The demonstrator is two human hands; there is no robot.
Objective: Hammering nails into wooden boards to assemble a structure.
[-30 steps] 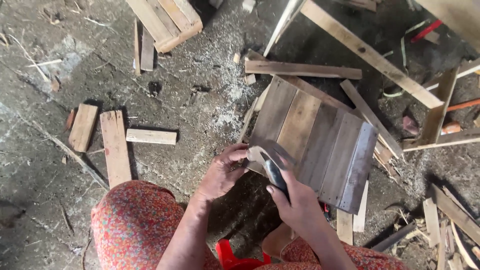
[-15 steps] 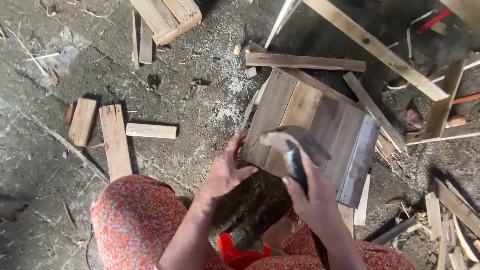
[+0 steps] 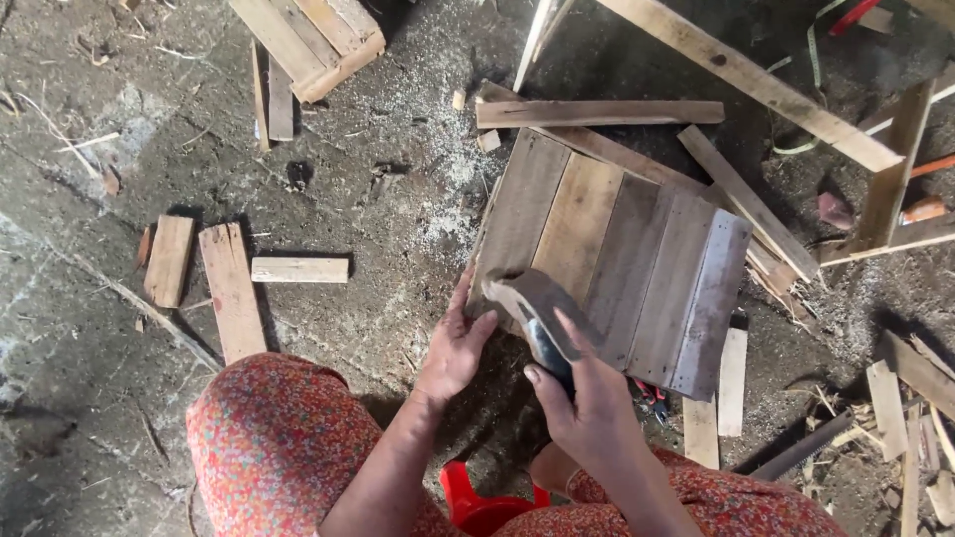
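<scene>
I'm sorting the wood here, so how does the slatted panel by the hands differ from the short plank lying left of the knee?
The slatted panel is several grey-brown boards joined side by side; the short plank is one single pale piece. The panel is far wider than the plank. The left hand steadies the panel's near corner, while the plank lies untouched. Both are weathered wood lying on the dusty floor.

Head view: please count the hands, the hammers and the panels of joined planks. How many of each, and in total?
hands: 2, left hand and right hand
hammer: 1
panel of joined planks: 1
total: 4
</scene>
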